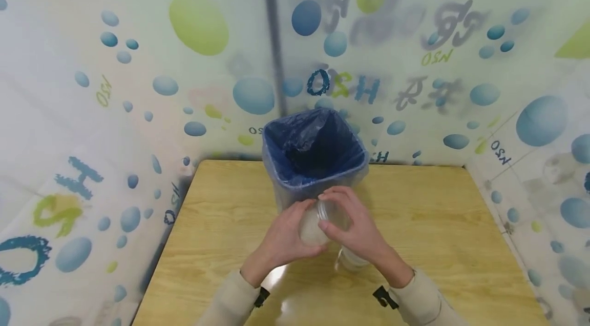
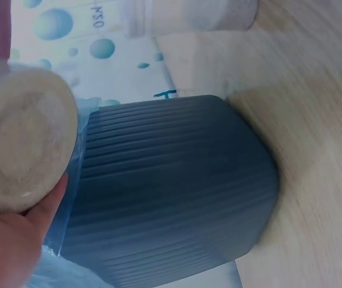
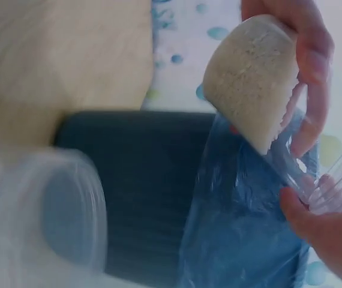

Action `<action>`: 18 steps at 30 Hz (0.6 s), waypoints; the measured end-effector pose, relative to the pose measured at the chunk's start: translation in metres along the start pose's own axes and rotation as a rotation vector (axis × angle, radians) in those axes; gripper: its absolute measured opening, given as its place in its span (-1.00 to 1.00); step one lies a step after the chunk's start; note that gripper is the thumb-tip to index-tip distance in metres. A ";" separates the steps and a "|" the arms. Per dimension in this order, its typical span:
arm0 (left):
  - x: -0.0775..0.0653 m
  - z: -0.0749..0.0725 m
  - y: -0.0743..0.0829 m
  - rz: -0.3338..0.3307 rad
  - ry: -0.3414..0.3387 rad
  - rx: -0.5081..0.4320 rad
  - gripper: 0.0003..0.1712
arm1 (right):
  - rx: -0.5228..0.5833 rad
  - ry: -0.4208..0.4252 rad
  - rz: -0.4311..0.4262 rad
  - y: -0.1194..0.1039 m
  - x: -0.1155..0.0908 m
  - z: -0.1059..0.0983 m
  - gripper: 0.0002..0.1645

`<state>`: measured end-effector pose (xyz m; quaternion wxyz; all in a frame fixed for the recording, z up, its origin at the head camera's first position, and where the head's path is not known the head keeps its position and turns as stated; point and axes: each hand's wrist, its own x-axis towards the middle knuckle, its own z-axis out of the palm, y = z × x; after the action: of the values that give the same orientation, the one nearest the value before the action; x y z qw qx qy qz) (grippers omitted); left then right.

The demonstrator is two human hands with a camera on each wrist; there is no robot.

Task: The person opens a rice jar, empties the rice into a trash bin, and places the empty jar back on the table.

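Note:
In the head view my left hand [image 1: 285, 235] grips a clear jar [image 1: 311, 228] tipped on its side in front of the bin. The right wrist view shows pale, grainy contents [image 3: 252, 81] inside it, and its round base [image 2: 26, 141] faces the left wrist camera. My right hand [image 1: 361, 231] holds a second clear container [image 1: 337, 215], mouth to mouth with the first, thumb and fingers spread round its rim. Below that hand, a third clear jar [image 1: 352, 258] stands on the table, partly hidden by the wrist.
A dark ribbed bin [image 2: 177, 186] with a blue plastic liner [image 1: 318, 177] folded over its rim stands at the table's back. The wooden table [image 1: 221, 223] is enclosed by patterned curtain walls [image 1: 138, 126] behind and at both sides.

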<state>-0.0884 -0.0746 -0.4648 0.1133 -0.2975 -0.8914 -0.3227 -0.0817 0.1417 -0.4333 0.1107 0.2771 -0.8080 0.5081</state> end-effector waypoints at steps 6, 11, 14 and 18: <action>0.000 -0.004 0.002 -0.026 -0.073 -0.040 0.10 | 0.161 0.069 0.026 0.003 -0.005 0.005 -0.44; -0.001 -0.005 0.002 -0.072 -0.117 -0.082 0.09 | 0.151 0.095 0.023 0.005 -0.009 0.007 -0.45; -0.001 -0.004 0.002 -0.081 -0.130 -0.110 0.09 | 0.145 0.110 -0.003 0.005 -0.009 0.008 -0.45; -0.001 -0.001 0.000 -0.102 -0.134 -0.175 0.09 | 0.128 0.117 -0.017 0.007 -0.008 0.010 -0.49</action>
<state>-0.0874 -0.0763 -0.4645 0.0104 -0.2814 -0.8793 -0.3842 -0.0782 0.1379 -0.4465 0.1440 0.2601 -0.7635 0.5733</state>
